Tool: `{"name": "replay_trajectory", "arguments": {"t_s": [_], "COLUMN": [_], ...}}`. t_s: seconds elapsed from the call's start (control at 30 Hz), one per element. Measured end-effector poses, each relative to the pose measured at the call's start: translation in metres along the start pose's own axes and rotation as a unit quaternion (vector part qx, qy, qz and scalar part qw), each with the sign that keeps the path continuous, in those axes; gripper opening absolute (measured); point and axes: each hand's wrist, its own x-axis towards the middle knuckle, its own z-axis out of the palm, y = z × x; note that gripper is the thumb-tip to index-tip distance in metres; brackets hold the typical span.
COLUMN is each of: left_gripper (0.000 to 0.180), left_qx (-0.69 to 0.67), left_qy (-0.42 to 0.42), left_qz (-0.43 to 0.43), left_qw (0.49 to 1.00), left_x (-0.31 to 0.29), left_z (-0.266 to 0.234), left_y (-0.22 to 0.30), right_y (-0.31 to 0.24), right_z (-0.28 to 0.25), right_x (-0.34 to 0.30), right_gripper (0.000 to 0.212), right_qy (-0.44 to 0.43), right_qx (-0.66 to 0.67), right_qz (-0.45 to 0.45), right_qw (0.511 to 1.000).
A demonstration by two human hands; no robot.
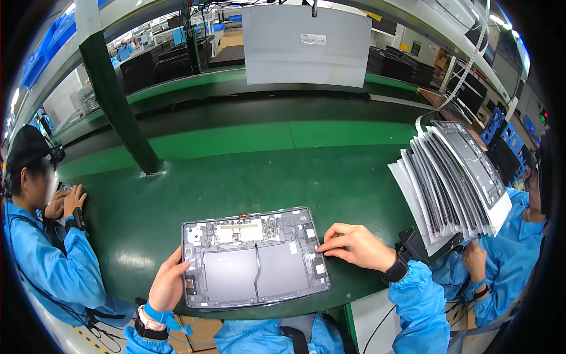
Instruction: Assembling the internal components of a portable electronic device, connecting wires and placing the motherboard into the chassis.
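Observation:
An opened tablet [230, 274] lies on the green table in front of me, its inside facing up. Two large grey battery cells fill its lower part, with a dark cable running between them and a circuit board along the far edge. My left hand [167, 284] grips the tablet's left edge, thumb on top. At the right edge, my right hand [358, 246] is closed in a pinch, fingertips touching the tablet beside small white patches. Whatever sits between those fingertips is too small to make out.
A tall leaning stack of tablet parts with white sheets between them [451, 183] stands at the right. A green post [118, 106] rises from the table at the left. One co-worker [53, 253] sits left, another [516, 253] right. A grey panel [306, 59] hangs ahead.

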Motion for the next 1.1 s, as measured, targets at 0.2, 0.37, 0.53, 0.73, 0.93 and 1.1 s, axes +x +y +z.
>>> {"name": "replay_trajectory", "arguments": {"t_s": [0.2, 0.37, 0.53, 0.73, 0.93, 1.1], "left_gripper": [0.060, 0.048, 0.028, 0.042, 0.044, 0.039], "left_qx": [0.134, 0.492, 0.585, 0.647, 0.643, 0.625], "left_qy": [0.055, 0.111, -0.018, -0.071, -0.086, -0.106], "left_qz": [0.003, 0.207, 0.294, 0.275, 0.261, 0.239], "left_qw": [0.989, 0.838, 0.755, 0.708, 0.715, 0.736], "left_x": [-0.010, 0.006, 0.057, 0.089, 0.093, 0.094], "left_z": [-0.002, 0.018, 0.061, 0.074, 0.077, 0.073], "left_y": [0.002, 0.025, 0.035, 0.007, 0.012, 0.012], "right_y": [0.001, -0.008, -0.018, -0.019, -0.009, -0.012], "right_z": [-0.002, 0.003, 0.018, 0.033, 0.040, 0.044], "right_x": [0.006, 0.021, 0.041, 0.055, 0.053, 0.054], "right_gripper": [0.011, 0.009, 0.011, 0.014, 0.013, 0.012], "right_qy": [0.015, 0.059, 0.103, 0.148, 0.148, 0.166], "right_qx": [-0.038, 0.042, 0.096, 0.168, 0.211, 0.256], "right_qz": [-0.057, -0.046, 0.044, 0.076, 0.127, 0.087], "right_qw": [0.998, 0.996, 0.989, 0.972, 0.958, 0.948]}}
